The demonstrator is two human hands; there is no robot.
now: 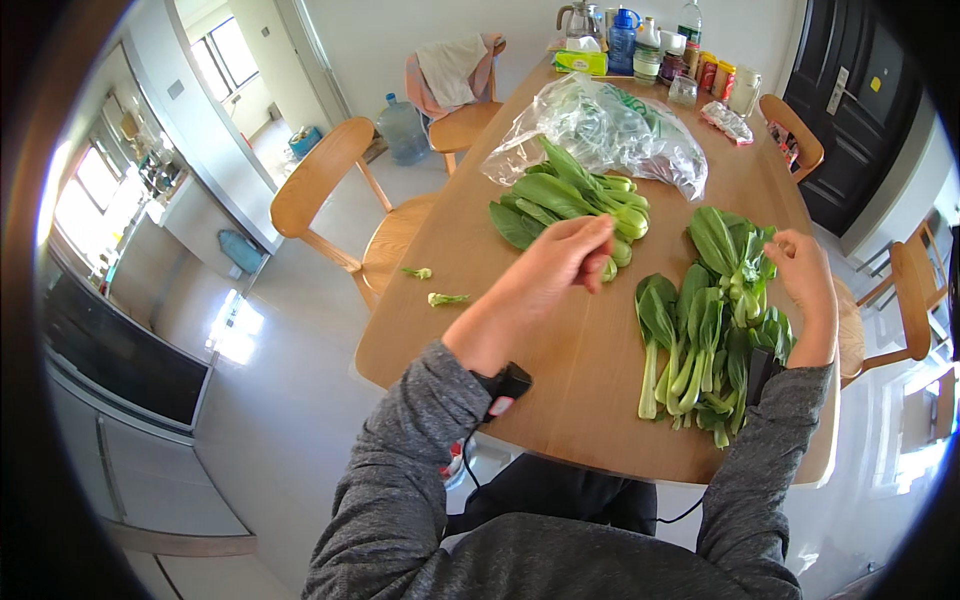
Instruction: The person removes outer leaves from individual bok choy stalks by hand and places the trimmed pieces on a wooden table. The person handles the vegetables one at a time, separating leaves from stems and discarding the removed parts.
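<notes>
My left hand, its fingers curled together with nothing visible in them, is raised over the table by a pile of whole bok choy. Over on the right, my right hand has bent fingers at the leaf edge of a bok choy head; whether it pinches a leaf is hidden. Below that head, loose bok choy stalks and leaves lie spread on the wooden table. Two small trimmed bok choy pieces, a nearer one and a farther one, rest near the left edge.
A clear plastic bag lies behind the whole bok choy. At the far end stand a tissue pack, a blue bottle, jars and a glass. Wooden chairs flank the table. Black bands with cables circle both my wrists.
</notes>
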